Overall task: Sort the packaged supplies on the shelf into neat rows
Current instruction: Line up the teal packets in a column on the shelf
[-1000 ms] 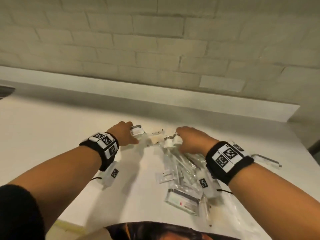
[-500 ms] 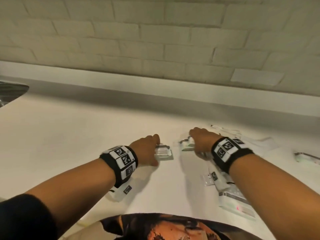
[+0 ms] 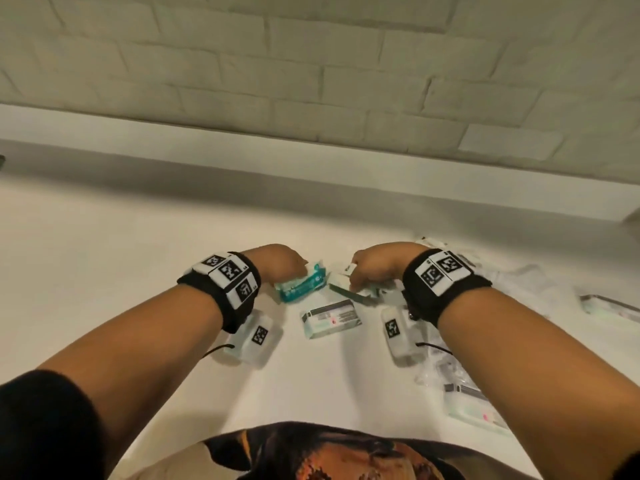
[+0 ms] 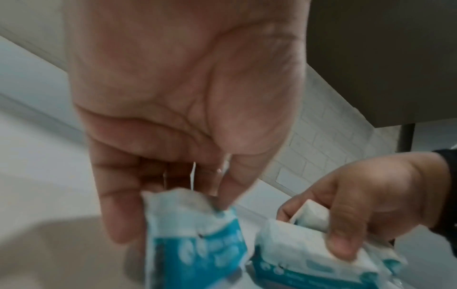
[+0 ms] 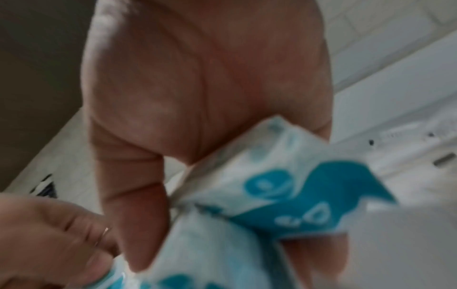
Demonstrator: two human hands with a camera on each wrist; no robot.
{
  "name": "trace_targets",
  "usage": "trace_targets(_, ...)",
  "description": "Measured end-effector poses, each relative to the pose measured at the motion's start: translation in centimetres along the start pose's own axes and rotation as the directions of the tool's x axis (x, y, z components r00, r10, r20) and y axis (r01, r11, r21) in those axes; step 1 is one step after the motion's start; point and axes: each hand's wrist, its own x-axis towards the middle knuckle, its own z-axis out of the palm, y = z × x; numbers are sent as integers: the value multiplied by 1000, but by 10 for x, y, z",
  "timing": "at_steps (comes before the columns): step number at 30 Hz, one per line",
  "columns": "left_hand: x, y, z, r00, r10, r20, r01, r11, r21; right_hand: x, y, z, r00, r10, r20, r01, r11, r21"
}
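Two teal-and-white soft packets are in my hands over the white shelf (image 3: 104, 271). My left hand (image 3: 298, 271) pinches one teal packet (image 3: 302, 286) by its white end, thumb against fingers (image 4: 116, 215); the same packet (image 4: 197, 244) hangs below the palm. My right hand (image 3: 356, 276) grips a second teal packet (image 3: 343, 284), which also shows in the left wrist view (image 4: 304, 260) and the right wrist view (image 5: 309, 195). A small white item (image 4: 313, 217) is tucked under the right fingers. The two hands nearly touch.
A flat pack with a grey label (image 3: 330, 318) lies on the shelf between my wrists. Clear wrapped supplies (image 3: 446, 372) and another labelled pack (image 3: 474, 407) lie at the right, with more packages (image 3: 609, 306) further right. A brick wall (image 3: 311, 81) backs the shelf.
Both hands were down on small packs on the shelf; now each holds a teal packet raised slightly. The hands have come closer together, and the labelled flat pack lies uncovered between the wrists.
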Motion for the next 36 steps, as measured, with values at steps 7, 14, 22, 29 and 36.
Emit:
trace_targets(7, 1, -17, 3, 988, 58, -144, -56, 998, 22, 20, 5, -11, 989, -6, -149, -2, 999, -52)
trace_targets(14, -5, -19, 7, 991, 89, -95, -94, 994, -53, 2, 0, 1, 874, -252, -415, 183, 963, -199)
trace_targets(22, -13, -19, 16, 992, 65, -110, -79, 989, -125, -5, 2, 27, 947, -264, -183, 166, 889, -426)
trace_targets(29, -20, -18, 27, 984, 113, -139, -138, 972, -189, -6, 17, 9, 975, -30, -222, 10, 996, -89)
trace_targets(36, -16, -12, 38, 974, 92, -208, -144, 957, -251, -6, 20, 16, 978, -98, -183, 66, 983, -170)
